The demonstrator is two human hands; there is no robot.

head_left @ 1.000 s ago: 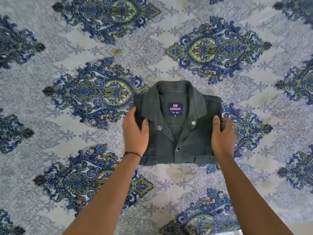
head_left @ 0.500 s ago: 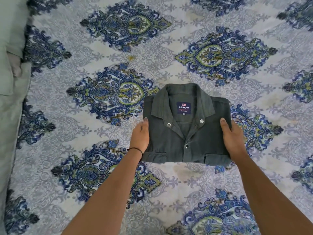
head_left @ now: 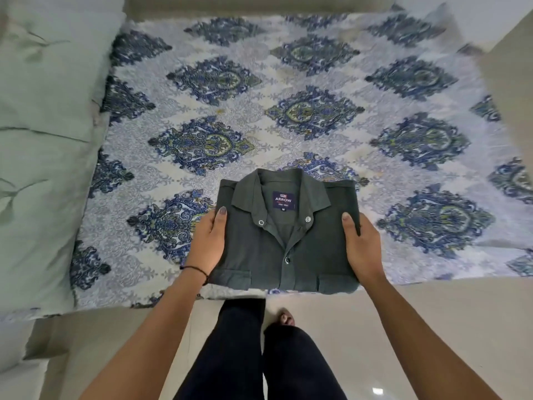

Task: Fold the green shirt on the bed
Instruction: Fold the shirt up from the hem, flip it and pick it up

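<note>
- Legs (head_left: 259, 350) and floor (head_left: 403, 327) now fill the near field; earlier the view showed only bedspread, so I judge the person has stepped back.
- Left hand (head_left: 208, 243) is clamped on the left edge of the green shirt (head_left: 288, 235), thumb on top; right hand (head_left: 364, 249) grips the right edge likewise.
- The shirt is a compact rectangle, collar up, at the near edge of the bed (head_left: 317, 82). Its near edge overhangs; I judge it lifted or being drawn off.
- Folding reads as complete; a second ago the bundle lay mid-bed.
- Pale green cushion (head_left: 43, 111) lies far left.
</note>
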